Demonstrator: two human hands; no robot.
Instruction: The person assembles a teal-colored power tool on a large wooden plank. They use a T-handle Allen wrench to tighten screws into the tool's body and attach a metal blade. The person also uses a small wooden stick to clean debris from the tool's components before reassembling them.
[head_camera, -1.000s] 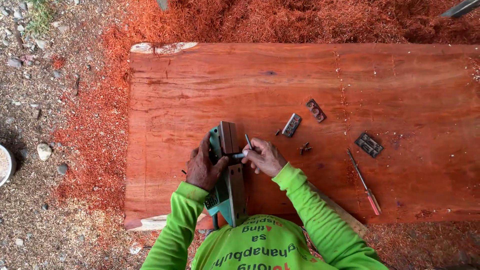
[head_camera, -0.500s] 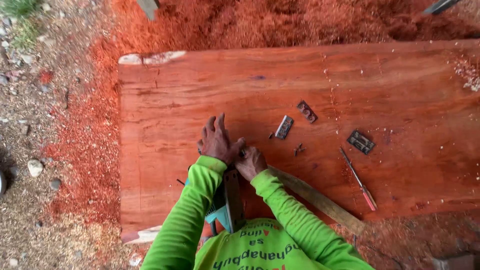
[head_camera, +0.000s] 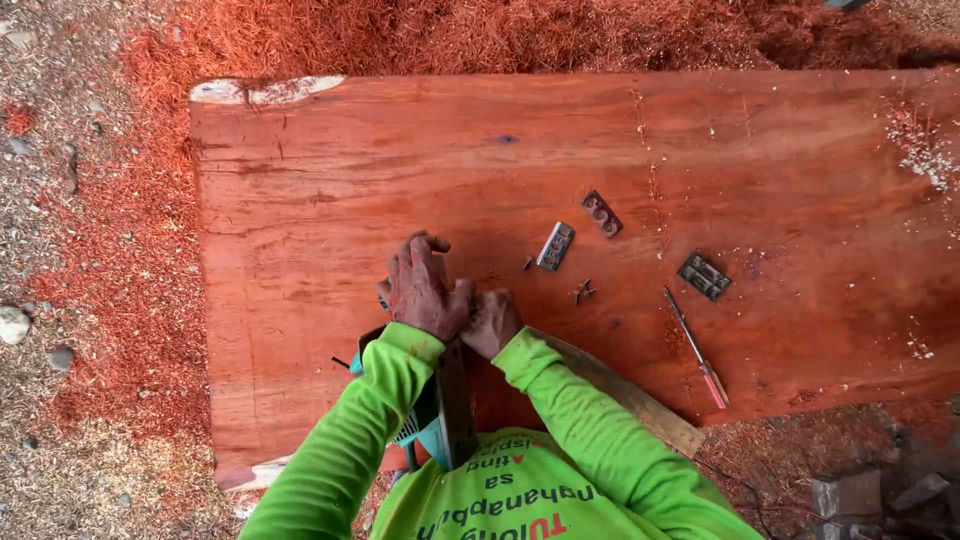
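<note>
Head view, looking down: left hand (head_camera: 422, 290) and right hand (head_camera: 490, 322) pressed together, clenched on a teal power tool (head_camera: 432, 415) at the near edge of a red wooden slab (head_camera: 400, 170), grip itself probably hidden. To the right, small metal plates (head_camera: 556, 245) and a screwdriver (head_camera: 697, 346).

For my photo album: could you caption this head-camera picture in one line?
Both hands, left hand and right hand, press on a teal power tool atop a red wooden slab, screwdriver nearby.
</note>
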